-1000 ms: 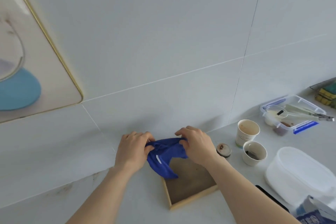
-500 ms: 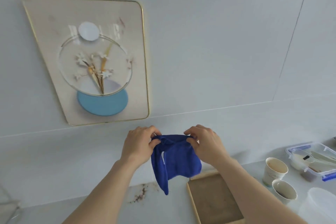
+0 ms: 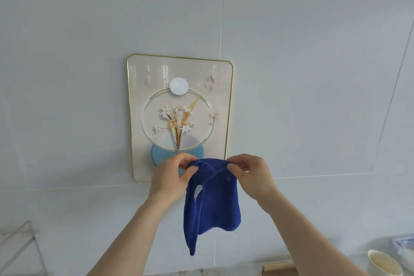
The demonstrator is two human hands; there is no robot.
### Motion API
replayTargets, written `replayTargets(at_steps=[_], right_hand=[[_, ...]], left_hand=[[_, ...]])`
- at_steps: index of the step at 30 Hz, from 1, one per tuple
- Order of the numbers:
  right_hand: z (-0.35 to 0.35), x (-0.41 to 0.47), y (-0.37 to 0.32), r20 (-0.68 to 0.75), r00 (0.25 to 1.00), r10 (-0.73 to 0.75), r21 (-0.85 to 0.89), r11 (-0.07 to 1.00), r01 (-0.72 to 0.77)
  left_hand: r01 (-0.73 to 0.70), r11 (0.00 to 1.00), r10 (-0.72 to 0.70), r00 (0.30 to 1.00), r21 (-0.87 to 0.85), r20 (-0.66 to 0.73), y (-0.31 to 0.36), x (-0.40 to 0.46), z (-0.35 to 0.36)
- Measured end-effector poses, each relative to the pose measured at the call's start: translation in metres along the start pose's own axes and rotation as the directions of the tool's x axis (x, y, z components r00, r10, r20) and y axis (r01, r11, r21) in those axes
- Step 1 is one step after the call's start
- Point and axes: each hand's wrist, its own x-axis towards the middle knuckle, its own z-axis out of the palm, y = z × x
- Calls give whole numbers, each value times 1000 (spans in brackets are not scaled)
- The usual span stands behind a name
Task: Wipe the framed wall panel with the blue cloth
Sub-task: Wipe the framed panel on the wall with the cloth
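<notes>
A: From the head view, what are you holding?

B: You are holding the blue cloth (image 3: 212,199) up with both hands, in front of the pale wall (image 3: 313,74). Your left hand (image 3: 171,178) is pinching its top edge at the left, fingers (image 3: 190,171) closed together on the fabric. Your right hand (image 3: 252,176) is pinching the top edge at the right, its fingers also clamped on the cloth. The 2 hands are sitting near each other, with the bunched top edge stretching between them.

A: And how is the cloth hanging?

B: It is drooping loosely below your hands, with 1 narrow tail trailing lower at the left side. A small white mark is showing on it near your left hand.

A: Where is the framed wall panel?

B: The framed wall panel (image 3: 179,96) is hanging upright on the wall, straight ahead of you and above your hands. It is carrying a thin gold rim, a flower picture inside a ring, and a white disc (image 3: 178,86) above that ring. Your left hand and the cloth's top edge are overlapping its lower part in the picture; whether the cloth is touching the panel, you cannot tell.

A: Anything else around?

B: At the lower right, a paper cup (image 3: 384,264) is standing on the tabletop (image 3: 358,264), beside a wooden edge (image 3: 277,267). At the lower left, a wire rack (image 3: 20,244) is just showing.
</notes>
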Motion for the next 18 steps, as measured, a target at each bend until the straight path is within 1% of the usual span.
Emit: replayTargets(at_steps=[2,4,6,7,9,10,12,14,15,18], right_hand=[[3,4,-15,-2,997,73,257,964,-70],[5,7,-27,30,992,122,461,879,-122],[9,9,-34,81,988,132,613,775,-153],[12,9,-35,105,986,131,659,733,-167],[20,9,-34,159,972,173,679,696,-235],[25,9,-32,201,954,222,659,690,-300],[35,7,-22,334,891,309,613,647,-454],[50,6,-9,488,807,332,618,522,-588],[57,5,-4,542,777,321,628,460,-628],[74,-3,-10,654,718,240,651,305,-695]], left_hand=[[-20,994,13,998,-106,-67,7,7,-9],[-51,979,27,992,-199,-126,16,12,-17],[-95,959,49,983,-267,-175,26,17,-23],[-117,948,60,979,-297,-193,31,20,-25],[-162,919,86,972,-358,-219,41,24,-28],[-183,902,98,969,-391,-228,46,26,-30],[-208,862,101,964,-462,-245,55,31,-30],[-204,830,72,962,-518,-263,60,35,-27],[-196,824,57,962,-531,-267,61,36,-25],[-195,851,79,965,-487,-248,53,33,-18]])
